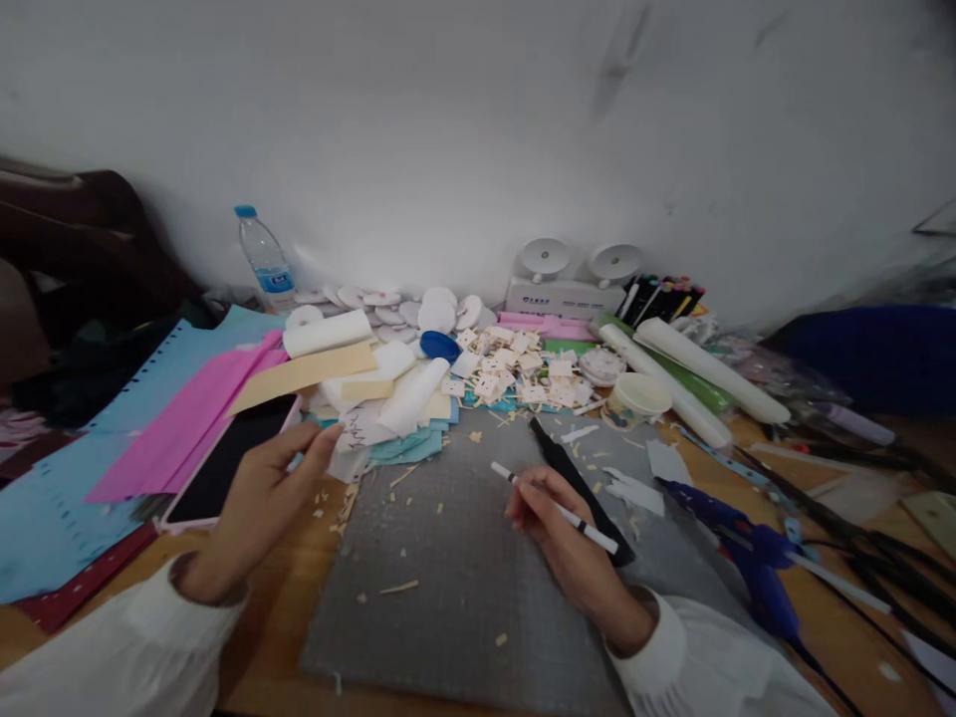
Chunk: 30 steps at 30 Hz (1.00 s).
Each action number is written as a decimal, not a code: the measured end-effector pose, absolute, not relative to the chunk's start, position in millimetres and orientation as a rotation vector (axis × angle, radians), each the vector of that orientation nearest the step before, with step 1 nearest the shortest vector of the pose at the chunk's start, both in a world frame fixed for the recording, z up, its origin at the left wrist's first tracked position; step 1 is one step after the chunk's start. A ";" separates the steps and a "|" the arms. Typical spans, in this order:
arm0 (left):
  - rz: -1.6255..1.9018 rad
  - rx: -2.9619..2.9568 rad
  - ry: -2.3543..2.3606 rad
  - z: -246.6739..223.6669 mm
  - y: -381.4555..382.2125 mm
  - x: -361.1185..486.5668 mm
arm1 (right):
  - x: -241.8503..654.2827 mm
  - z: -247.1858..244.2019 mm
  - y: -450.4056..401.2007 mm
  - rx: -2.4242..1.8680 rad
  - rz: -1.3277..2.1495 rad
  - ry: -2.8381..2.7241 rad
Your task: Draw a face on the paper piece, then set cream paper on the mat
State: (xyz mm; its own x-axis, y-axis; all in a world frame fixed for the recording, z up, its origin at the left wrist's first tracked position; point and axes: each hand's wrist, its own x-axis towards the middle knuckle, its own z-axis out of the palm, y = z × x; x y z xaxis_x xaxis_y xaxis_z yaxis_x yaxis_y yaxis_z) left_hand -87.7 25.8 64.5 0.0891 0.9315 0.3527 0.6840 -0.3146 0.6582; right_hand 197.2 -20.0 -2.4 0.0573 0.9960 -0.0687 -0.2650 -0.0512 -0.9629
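Note:
My right hand (560, 538) is closed round a slim white pen with a dark band (502, 472), tilted above the grey cutting mat (418, 617). Just behind that hand lies a long black object (568, 468) on the mat. My left hand (261, 488) hovers by the phone (231, 463) and the paper scraps, its thumb and forefinger drawn together; whatever they may pinch is hidden or too small to make out. Beyond the mat sits a heap of small cream square pieces with dots and thin sticks (493, 368).
A blue glue gun (754, 548) and cables lie at the right. Paper rolls (709, 373), a small tub (638, 396) and a marker set (664, 299) stand behind. Pink paper (179, 428), blue sheets (75, 498) and a water bottle (265, 259) are at the left.

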 end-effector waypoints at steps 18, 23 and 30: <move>0.294 2.940 1.715 50.6 123.7 -81.2 | 238.2 12.2 -11.7 -1.262 0.507 -1.256; 0.272 2.934 1.712 52.8 125.1 -82.2 | 247.4 12.2 -6.2 -1.334 0.387 -1.418; 0.250 2.899 1.620 47.7 111.6 -72.6 | 256.5 5.3 3.5 -1.557 0.173 -1.554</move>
State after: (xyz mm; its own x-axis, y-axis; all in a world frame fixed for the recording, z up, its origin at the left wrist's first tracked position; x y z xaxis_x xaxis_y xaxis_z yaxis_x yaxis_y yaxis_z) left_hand -72.6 111.6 47.7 0.5198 0.8253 0.2207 0.8534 -0.5132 -0.0911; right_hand 256.5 3.5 5.3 0.1995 0.8552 0.4784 0.7290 0.1967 -0.6556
